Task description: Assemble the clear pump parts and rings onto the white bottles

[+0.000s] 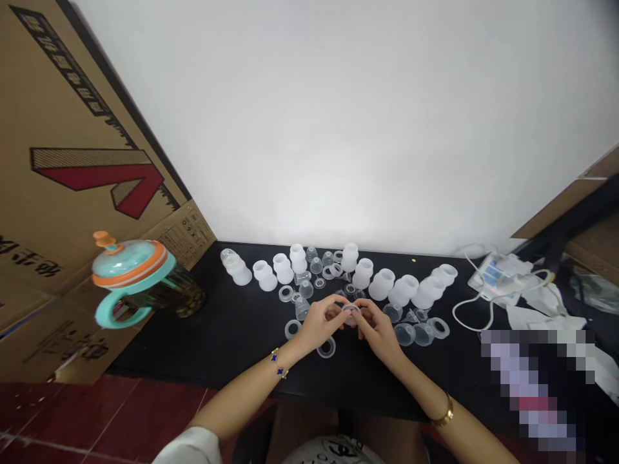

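Note:
Both my hands meet over the middle of a black table (232, 335). My left hand (323, 321) and my right hand (375, 328) pinch the same small clear plastic ring part (351, 312) between their fingertips, fingers closed on it. Around them lie several loose clear rings (326, 348) and small clear caps (405, 334). Behind stands a row of several translucent white bottle bodies (382, 284), some upright, some lying on their sides.
A glass jug with a teal handle and orange-rimmed lid (140, 283) stands at the table's left end. Large cardboard boxes (72, 167) lean at the left. A white device with cables (498, 277) and white wrapping lie at the right. A white wall is behind.

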Demonstrator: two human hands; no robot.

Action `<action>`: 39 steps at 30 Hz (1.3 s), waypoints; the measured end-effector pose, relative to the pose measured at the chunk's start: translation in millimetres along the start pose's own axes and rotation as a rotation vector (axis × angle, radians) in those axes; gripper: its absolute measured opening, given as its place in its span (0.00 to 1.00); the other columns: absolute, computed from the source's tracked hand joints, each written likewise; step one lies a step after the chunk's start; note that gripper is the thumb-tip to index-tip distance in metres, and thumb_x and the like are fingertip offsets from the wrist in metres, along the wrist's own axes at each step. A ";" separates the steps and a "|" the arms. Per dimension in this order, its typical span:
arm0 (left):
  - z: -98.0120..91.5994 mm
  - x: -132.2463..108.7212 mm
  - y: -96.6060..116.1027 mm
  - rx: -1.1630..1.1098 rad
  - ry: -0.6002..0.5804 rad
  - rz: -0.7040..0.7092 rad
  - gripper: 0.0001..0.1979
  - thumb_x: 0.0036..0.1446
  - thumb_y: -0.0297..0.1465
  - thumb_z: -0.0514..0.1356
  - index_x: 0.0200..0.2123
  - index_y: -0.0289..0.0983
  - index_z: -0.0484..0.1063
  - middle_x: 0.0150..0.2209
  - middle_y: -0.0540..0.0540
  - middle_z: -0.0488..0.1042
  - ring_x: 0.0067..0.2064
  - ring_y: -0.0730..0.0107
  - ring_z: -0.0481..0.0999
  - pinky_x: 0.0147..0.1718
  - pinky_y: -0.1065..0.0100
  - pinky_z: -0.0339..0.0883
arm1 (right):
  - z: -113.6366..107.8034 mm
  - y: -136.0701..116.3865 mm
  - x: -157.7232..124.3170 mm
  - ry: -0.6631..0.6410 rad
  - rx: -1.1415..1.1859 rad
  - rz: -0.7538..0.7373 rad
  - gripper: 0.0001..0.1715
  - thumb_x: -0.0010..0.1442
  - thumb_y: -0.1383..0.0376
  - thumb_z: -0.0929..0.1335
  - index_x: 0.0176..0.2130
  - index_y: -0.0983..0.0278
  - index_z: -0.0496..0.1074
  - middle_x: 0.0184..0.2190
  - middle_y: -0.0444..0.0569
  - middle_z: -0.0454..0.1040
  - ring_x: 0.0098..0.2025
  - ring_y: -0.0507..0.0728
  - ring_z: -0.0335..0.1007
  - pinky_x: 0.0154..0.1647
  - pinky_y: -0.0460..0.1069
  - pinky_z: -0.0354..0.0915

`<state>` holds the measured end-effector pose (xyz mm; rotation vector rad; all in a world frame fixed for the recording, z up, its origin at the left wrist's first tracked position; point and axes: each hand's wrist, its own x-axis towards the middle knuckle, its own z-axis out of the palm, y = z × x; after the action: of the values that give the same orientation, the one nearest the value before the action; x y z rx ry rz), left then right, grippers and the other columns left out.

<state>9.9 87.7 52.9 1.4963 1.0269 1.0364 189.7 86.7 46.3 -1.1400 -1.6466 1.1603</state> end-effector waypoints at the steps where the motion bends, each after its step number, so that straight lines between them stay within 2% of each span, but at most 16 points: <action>1: 0.3 0.0 0.1 -0.010 0.003 -0.002 0.17 0.61 0.44 0.61 0.44 0.36 0.73 0.30 0.46 0.80 0.28 0.68 0.79 0.27 0.72 0.71 | 0.0 0.4 -0.1 -0.001 0.005 0.001 0.21 0.66 0.47 0.65 0.45 0.61 0.70 0.24 0.42 0.71 0.21 0.52 0.67 0.19 0.45 0.62; 9: 1.0 -0.6 -1.2 0.103 0.010 0.032 0.16 0.62 0.42 0.60 0.45 0.37 0.73 0.29 0.48 0.80 0.27 0.69 0.78 0.26 0.73 0.69 | 1.2 6.0 -1.8 0.010 -0.004 -0.003 0.20 0.67 0.48 0.63 0.45 0.60 0.69 0.24 0.42 0.71 0.22 0.52 0.67 0.20 0.45 0.63; 29: 1.8 -2.4 3.7 0.206 -0.004 0.089 0.14 0.63 0.39 0.58 0.46 0.37 0.74 0.27 0.49 0.79 0.26 0.70 0.77 0.26 0.73 0.68 | -0.3 12.1 -2.3 0.014 -0.083 -0.016 0.15 0.67 0.53 0.64 0.43 0.61 0.69 0.23 0.44 0.73 0.19 0.51 0.64 0.17 0.44 0.60; 39: 3.7 -4.6 0.2 0.221 0.031 0.092 0.19 0.59 0.40 0.64 0.50 0.38 0.72 0.32 0.48 0.81 0.30 0.69 0.78 0.28 0.72 0.69 | 0.3 9.8 0.5 0.013 0.071 0.040 0.16 0.66 0.50 0.65 0.42 0.60 0.65 0.25 0.42 0.73 0.20 0.51 0.65 0.19 0.44 0.60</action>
<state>12.2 82.3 52.1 1.7246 1.1329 1.0391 191.4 88.8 36.9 -1.1374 -1.5666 1.2249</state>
